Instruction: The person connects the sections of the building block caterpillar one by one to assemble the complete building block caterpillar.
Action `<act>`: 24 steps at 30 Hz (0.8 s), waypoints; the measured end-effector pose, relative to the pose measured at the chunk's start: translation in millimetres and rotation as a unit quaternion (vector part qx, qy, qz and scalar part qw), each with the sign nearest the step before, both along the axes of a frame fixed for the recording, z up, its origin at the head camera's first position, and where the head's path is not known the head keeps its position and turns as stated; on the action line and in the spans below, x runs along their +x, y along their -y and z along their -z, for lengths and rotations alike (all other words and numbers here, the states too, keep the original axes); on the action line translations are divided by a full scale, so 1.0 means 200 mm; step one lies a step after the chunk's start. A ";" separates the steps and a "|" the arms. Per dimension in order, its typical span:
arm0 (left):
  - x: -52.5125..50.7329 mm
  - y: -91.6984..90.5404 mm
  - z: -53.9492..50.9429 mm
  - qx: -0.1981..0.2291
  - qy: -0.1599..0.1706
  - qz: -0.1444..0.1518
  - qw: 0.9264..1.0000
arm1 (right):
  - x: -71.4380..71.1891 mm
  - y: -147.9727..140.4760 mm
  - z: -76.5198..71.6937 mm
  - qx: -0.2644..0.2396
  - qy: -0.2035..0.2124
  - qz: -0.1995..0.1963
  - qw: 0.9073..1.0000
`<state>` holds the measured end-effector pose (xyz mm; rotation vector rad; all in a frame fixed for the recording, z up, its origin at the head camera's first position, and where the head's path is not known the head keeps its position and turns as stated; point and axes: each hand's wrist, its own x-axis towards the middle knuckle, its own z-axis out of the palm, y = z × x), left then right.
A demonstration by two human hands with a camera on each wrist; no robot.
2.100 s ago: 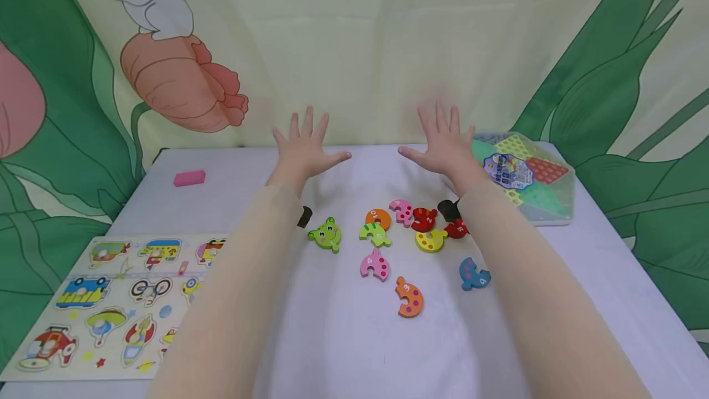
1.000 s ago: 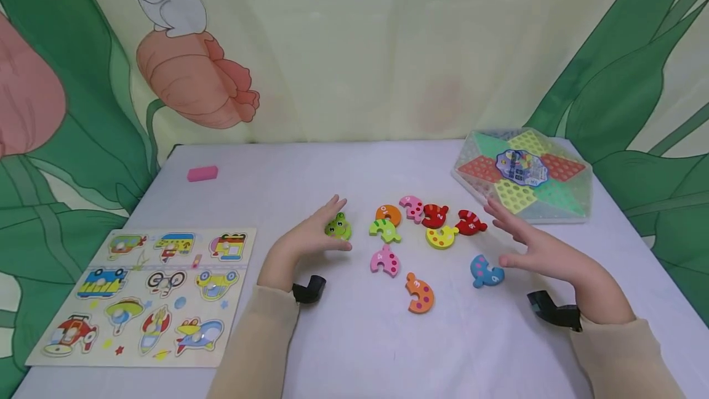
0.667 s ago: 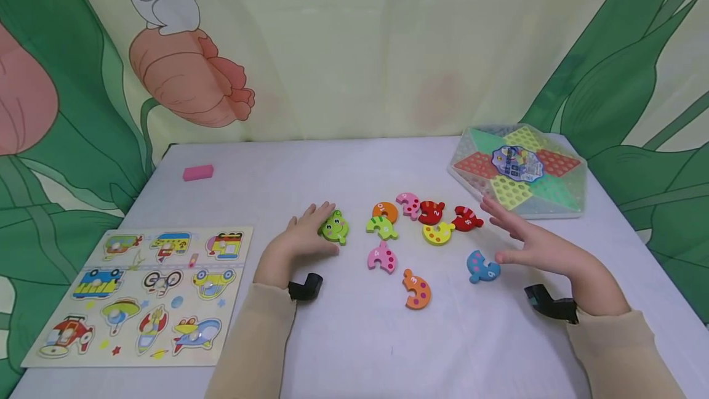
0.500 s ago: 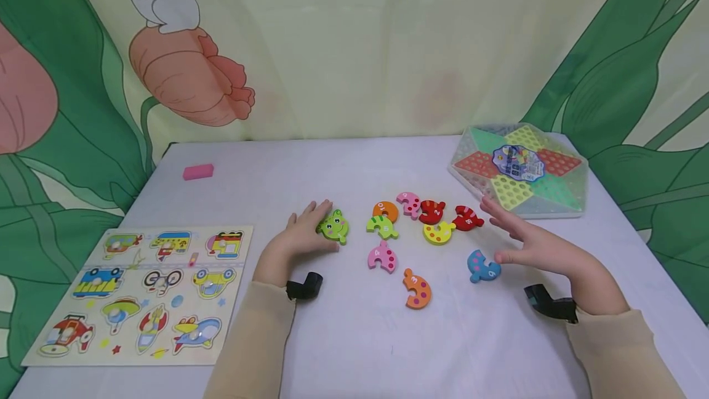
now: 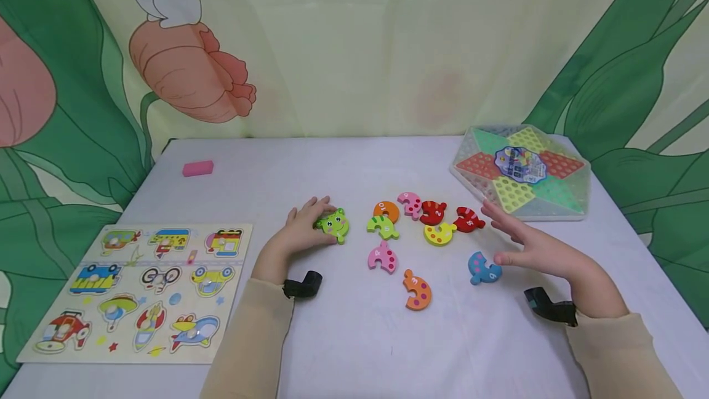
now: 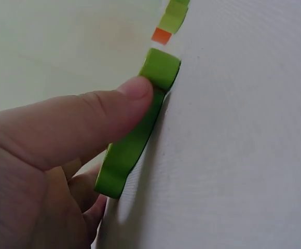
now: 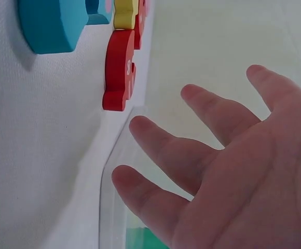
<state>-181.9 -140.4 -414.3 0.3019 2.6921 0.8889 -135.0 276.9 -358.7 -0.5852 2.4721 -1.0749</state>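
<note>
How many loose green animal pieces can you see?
2: the frog piece, pinched by the left hand, and the striped green piece right of it, beside an orange piece. Others could be hidden from view.

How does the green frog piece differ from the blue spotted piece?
The green frog piece shows a face; the blue spotted piece bears a number. The left hand pinches the green frog piece, while the blue spotted piece lies on the table. Both are thick painted shapes.

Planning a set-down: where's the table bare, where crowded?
Bare: far strip between pink block and clear box; near middle between left sleeve and right sleeve. Crowded: centre, where red pieces, yellow piece and far pink piece bunch up.
</note>
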 end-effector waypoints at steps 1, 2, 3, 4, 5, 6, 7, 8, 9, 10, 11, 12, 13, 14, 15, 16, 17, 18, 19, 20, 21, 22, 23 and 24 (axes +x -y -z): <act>0.00 0.00 0.00 -0.002 -0.001 0.004 1.000 | 0.00 0.00 0.00 -0.001 -0.001 -0.003 1.000; 0.00 0.01 0.00 -0.004 0.000 0.008 1.000 | 0.00 0.01 0.00 -0.003 0.004 -0.002 1.000; 0.00 0.01 0.00 -0.008 0.001 0.012 1.000 | 0.00 0.01 0.01 -0.002 0.005 -0.001 1.000; 0.00 0.02 0.00 -0.010 0.002 0.016 1.000 | 0.00 0.01 0.01 -0.001 0.006 0.000 1.000; -0.01 0.02 0.00 -0.013 0.003 0.020 1.000 | 0.00 0.02 0.01 -0.001 0.005 -0.002 1.000; -0.01 0.02 0.00 -0.014 0.003 0.023 1.000 | 0.00 0.02 0.01 0.000 0.004 -0.002 1.000; -0.01 0.03 0.00 -0.015 0.004 0.025 1.000 | 0.00 0.02 0.01 0.001 0.004 -0.003 1.000; -0.01 0.03 0.00 -0.015 0.004 0.026 1.000 | 0.01 0.02 0.01 0.001 0.005 -0.002 1.000; -0.01 0.03 0.00 -0.015 0.005 0.027 1.000 | 0.01 0.03 0.01 0.002 0.004 -0.003 1.000; -0.02 0.03 0.00 -0.014 0.006 0.027 1.000 | 0.01 0.03 0.01 0.005 0.004 -0.003 1.000; -0.02 0.03 0.01 -0.011 0.007 0.028 1.000 | 0.00 0.03 0.01 0.008 0.003 -0.005 1.000; -0.02 0.03 0.01 -0.009 0.008 0.028 1.000 | 0.00 0.04 0.01 0.010 0.004 -0.004 1.000; -0.02 0.03 0.01 -0.007 0.009 0.029 1.000 | 0.00 0.04 0.01 0.014 0.005 -0.006 1.000; -0.02 0.03 0.01 -0.004 0.012 0.029 0.999 | 0.00 0.05 0.01 0.018 0.005 -0.007 1.000; -0.02 0.04 0.01 -0.001 0.014 0.030 0.999 | -0.01 0.06 0.01 0.021 0.006 -0.008 1.000; -0.02 0.04 0.01 0.002 0.016 0.030 0.999 | -0.02 0.07 0.01 0.025 0.006 -0.011 1.000; -0.02 0.04 0.01 0.003 0.017 0.031 0.999 | -0.03 0.08 0.00 0.027 0.005 -0.014 1.000; -0.02 0.04 0.00 0.003 0.019 0.030 0.999 | -0.04 0.10 -0.01 0.029 0.006 -0.016 0.999; -0.02 0.04 0.00 0.004 0.019 0.032 0.999 | -0.05 0.11 -0.01 0.034 0.005 -0.019 0.999; -0.02 0.04 0.00 0.007 0.019 0.033 0.999 | -0.06 0.12 -0.02 0.038 0.002 -0.020 0.999; -0.02 0.04 0.00 0.009 0.019 0.035 0.999 | -0.08 0.14 -0.03 0.042 0.000 -0.020 0.999; -0.02 0.04 0.00 0.011 0.019 0.037 0.999 | -0.09 0.15 -0.04 0.044 -0.002 -0.020 0.999; -0.02 0.04 0.00 0.013 0.018 0.039 0.999 | -0.11 0.16 -0.04 0.048 -0.006 -0.019 0.999; -0.02 0.04 0.00 0.015 0.018 0.042 0.999 | -0.13 0.17 -0.05 0.052 -0.009 -0.020 0.998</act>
